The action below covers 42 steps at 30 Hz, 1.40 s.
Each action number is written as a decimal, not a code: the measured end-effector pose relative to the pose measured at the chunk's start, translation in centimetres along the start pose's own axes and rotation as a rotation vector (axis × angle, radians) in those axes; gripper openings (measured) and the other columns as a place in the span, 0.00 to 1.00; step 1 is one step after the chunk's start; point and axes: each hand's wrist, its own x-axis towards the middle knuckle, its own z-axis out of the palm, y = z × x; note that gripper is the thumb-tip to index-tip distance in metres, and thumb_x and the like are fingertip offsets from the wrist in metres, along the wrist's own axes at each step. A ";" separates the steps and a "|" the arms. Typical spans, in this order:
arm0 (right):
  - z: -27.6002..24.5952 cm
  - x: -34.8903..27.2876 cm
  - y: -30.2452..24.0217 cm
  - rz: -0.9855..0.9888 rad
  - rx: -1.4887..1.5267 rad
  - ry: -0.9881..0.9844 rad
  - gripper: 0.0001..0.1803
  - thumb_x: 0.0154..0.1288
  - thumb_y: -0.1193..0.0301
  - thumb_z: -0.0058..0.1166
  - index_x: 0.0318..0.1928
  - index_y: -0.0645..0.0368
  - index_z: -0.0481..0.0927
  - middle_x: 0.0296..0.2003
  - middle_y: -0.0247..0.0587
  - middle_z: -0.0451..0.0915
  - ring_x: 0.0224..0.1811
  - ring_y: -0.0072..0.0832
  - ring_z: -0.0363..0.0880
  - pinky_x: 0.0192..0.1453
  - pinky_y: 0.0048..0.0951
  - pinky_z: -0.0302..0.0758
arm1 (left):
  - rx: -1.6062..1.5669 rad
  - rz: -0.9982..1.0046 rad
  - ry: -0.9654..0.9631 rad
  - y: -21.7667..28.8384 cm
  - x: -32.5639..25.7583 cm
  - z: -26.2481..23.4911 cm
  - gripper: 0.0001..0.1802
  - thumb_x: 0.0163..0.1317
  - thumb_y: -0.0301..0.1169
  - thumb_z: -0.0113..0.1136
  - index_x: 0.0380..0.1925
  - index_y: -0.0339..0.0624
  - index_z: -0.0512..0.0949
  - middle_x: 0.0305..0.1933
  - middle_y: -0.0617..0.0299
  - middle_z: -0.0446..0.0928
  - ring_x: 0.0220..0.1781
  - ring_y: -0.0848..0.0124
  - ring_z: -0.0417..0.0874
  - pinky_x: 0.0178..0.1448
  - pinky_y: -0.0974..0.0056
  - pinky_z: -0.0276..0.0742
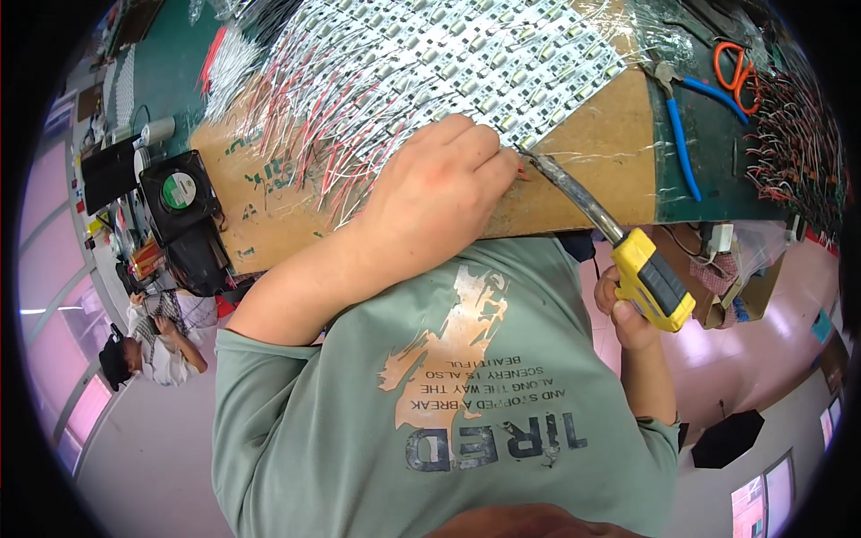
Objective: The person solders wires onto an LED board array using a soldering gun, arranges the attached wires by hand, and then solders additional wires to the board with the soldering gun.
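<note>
My left hand is closed, its fingers curled down at the near edge of a panel of small white circuit boards. What its fingertips pinch is hidden beneath the knuckles; a bit of red shows beside them. Thin white and red wires fan out from the panel's left side, some running under this hand. My right hand grips the yellow and black handle of a soldering gun. Its metal barrel slants up and left, with the tip near the panel's near corner, close to my left fingers.
Blue-handled cutters and orange-handled scissors lie to the right, beside a bundle of dark and red wires. A black fan stands at the left of the brown work board. Another person sits far left.
</note>
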 end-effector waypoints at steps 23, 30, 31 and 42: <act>0.6 1.0 -1.1 -0.064 0.117 -0.007 0.30 0.61 0.64 0.59 0.58 0.67 0.65 0.25 0.31 0.65 0.24 0.20 0.62 0.29 0.24 0.62 | 0.040 -0.008 -0.030 0.3 0.1 -0.3 0.13 0.47 0.22 0.63 0.36 0.41 0.80 0.33 0.61 0.74 0.35 0.62 0.77 0.39 0.61 0.76; 1.1 2.0 -1.3 -0.070 0.132 -0.020 0.30 0.61 0.64 0.59 0.58 0.67 0.65 0.25 0.32 0.66 0.25 0.21 0.64 0.29 0.24 0.64 | 0.005 -0.015 0.058 -0.1 -0.1 0.0 0.13 0.48 0.21 0.63 0.37 0.41 0.80 0.36 0.60 0.76 0.38 0.61 0.77 0.40 0.60 0.75; 1.2 2.1 -1.4 -0.064 0.134 -0.003 0.30 0.60 0.64 0.59 0.58 0.67 0.66 0.25 0.32 0.66 0.25 0.21 0.64 0.29 0.24 0.64 | -0.031 -0.052 0.092 0.0 -0.2 -0.3 0.13 0.49 0.20 0.63 0.37 0.42 0.81 0.36 0.59 0.77 0.39 0.60 0.78 0.41 0.60 0.76; 1.8 3.3 -1.3 -0.008 -0.088 -0.028 0.16 0.62 0.67 0.59 0.46 0.63 0.73 0.26 0.34 0.71 0.27 0.22 0.68 0.31 0.25 0.66 | 0.044 -0.135 0.186 -1.8 -0.8 -1.3 0.13 0.50 0.20 0.65 0.37 0.46 0.84 0.32 0.61 0.78 0.36 0.61 0.79 0.38 0.60 0.77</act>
